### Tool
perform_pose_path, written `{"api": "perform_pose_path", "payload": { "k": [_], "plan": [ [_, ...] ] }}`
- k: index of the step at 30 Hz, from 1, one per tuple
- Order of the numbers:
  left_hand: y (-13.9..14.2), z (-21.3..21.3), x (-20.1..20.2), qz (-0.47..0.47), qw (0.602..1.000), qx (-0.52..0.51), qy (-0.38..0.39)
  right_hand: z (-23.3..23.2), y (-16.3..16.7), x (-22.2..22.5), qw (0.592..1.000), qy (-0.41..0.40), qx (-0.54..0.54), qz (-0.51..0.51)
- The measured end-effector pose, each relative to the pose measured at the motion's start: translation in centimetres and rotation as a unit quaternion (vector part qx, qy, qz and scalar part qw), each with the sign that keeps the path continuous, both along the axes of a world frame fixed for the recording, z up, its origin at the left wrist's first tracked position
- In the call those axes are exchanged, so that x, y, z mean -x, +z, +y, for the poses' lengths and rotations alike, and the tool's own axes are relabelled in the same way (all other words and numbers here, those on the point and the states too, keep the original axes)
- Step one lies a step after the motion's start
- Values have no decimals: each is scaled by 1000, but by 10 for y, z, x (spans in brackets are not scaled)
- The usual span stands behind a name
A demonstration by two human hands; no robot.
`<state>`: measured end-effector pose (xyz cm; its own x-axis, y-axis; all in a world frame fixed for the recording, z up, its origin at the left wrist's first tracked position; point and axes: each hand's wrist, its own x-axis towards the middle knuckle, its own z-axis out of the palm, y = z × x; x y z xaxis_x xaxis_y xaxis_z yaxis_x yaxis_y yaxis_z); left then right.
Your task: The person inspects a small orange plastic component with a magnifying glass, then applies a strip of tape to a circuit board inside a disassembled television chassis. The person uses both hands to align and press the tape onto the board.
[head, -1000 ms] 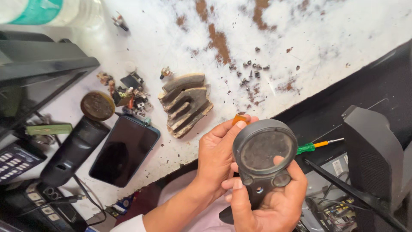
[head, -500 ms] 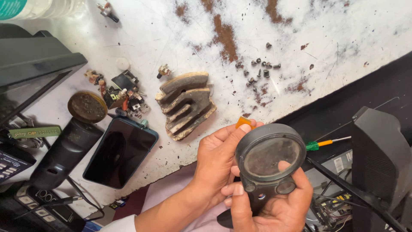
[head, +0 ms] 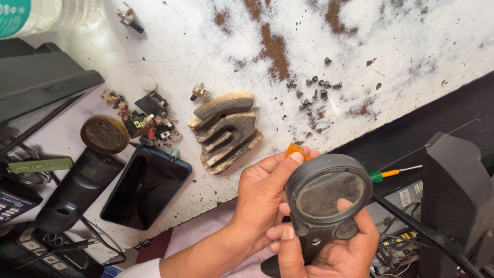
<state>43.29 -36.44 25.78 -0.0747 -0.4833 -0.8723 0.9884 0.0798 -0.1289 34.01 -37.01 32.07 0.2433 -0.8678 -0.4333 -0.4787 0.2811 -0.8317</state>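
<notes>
Both hands meet at about five o'clock in the view, around a round dark-grey plastic housing with a dusty clear lens (head: 328, 193) and a stubby black handle below it. The left hand (head: 262, 198) grips the housing from its nine o'clock side, thumb pressed along the rim and fingers curled behind; a small orange piece (head: 294, 150) shows just above that thumb (whether the hand pinches it or it merely lies behind, I cannot tell). The right hand (head: 334, 247) is clenched around the handle from below, and one fingertip shows through the lens from behind.

On the scratched white worktop with rusty brown stains (head: 401, 46), at eleven o'clock from the hands, lies a worn grey-brown ribbed block with stepped fins (head: 226, 131), well clear of them. At its nine o'clock sits a cluster of small electronic parts (head: 149, 121), and further out a round brown corroded disc (head: 104, 135). Below these, a dark smartphone in a teal case (head: 145, 188) lies face up, beside a black oblong plastic device (head: 77, 190). A scatter of small dark screws (head: 316, 87) rests at one o'clock from the ribbed block. At three o'clock from the housing, a screwdriver with a green and orange handle (head: 383, 175) pokes out over the table edge, near a tall black plastic casing (head: 455, 190)
</notes>
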Motion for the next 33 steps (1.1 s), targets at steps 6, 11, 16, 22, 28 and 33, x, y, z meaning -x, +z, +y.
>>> {"api": "perform_pose_path", "payload": {
  "k": [6,11,16,22,28,33],
  "plan": [
    [0,-2,-1,-5,1000,2,-7,-2,2,-1,1000,0,-7,4],
    [2,-4,-3,3,1000,-6,-5,-5,2,1,1000,18,-5,0],
    [2,-5,-3,-1,1000,1,7,-5,2,3,1000,11,-10,-2],
    [3,-4,-3,-8,1000,7,-2,-4,0,7,1000,17,-11,-9],
    [3,-7,-5,9,1000,-16,-7,-6,0,7,999,25,-11,-22],
    [1,-4,-3,1,1000,4,-2,-6,0,4,1000,21,-10,-13]
  ]
}}
